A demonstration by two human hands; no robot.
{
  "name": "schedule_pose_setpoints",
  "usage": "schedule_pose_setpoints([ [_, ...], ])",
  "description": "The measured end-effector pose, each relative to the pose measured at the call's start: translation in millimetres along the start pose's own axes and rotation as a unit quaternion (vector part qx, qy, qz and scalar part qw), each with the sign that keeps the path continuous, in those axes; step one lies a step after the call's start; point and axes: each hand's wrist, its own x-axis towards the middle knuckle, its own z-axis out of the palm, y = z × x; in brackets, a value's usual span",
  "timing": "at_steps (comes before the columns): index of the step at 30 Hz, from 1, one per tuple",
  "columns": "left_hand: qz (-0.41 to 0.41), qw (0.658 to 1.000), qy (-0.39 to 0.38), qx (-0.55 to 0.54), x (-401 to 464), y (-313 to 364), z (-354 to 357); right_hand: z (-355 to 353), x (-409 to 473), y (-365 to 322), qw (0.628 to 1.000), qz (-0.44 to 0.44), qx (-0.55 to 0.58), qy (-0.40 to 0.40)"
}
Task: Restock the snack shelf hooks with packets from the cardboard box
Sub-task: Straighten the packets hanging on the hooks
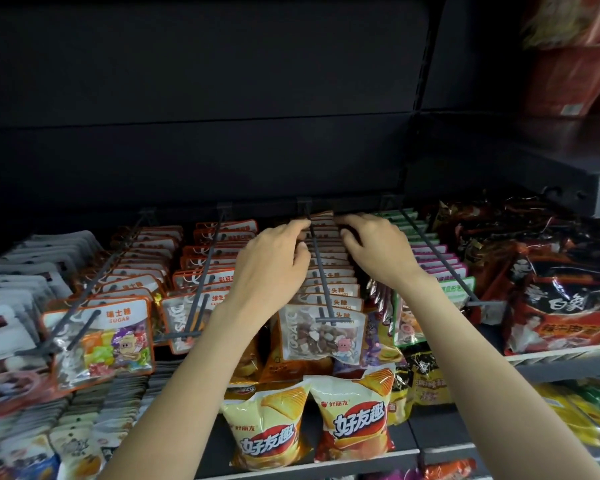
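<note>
While both hands, L (274, 258) & R (378, 251), pinch rear packets (321, 218), hook (321, 282) between.

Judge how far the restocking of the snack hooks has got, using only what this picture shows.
Done: the centre hook carries a full row of brown-topped packets, and neighbouring hooks look stocked too. In hand: the left hand and right hand rest on either side of that row near the back, seemingly pushing packets along. Left: unclear, as the cardboard box is out of view.
</note>
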Motion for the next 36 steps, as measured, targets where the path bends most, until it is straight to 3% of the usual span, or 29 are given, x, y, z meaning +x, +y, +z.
schedule_pose_setpoints([
  [3, 0.03, 0.998, 0.012, 0.048, 3.4, -4.4, -29.3, -3.1, 4.8, 0.3, 0.999, -0.009, -0.004, 0.033],
  [7, 0.083, 0.991, -0.049, 0.097, 26.8, -37.4, -34.3, 3.3, 16.6, 1.1, 1.0, -0.02, -0.012, 0.013],
  [14, 0.192, 0.933, -0.253, 0.17, 76.6, -91.8, 4.6, 24.1, 39.7, 11.9, 0.984, -0.057, -0.078, -0.148],
  [18, 0.196, 0.907, -0.333, 0.168, 96.9, -93.8, 25.4, 32.6, 49.9, 13.1, 0.968, -0.015, -0.077, -0.239],
  [23, 0.214, 0.877, -0.406, 0.143, 100.8, -103.9, 43.8, 38.2, 58.5, 11.5, 0.954, 0.032, -0.04, -0.294],
  [29, 0.259, 0.856, -0.428, 0.127, 102.1, -110.0, 40.2, 40.7, 58.9, 14.4, 0.948, 0.049, -0.043, -0.31],
  [36, 0.24, 0.867, -0.419, 0.123, 106.7, -111.6, 36.7, 40.2, 64.3, 7.3, 0.948, 0.04, -0.068, -0.309],
])
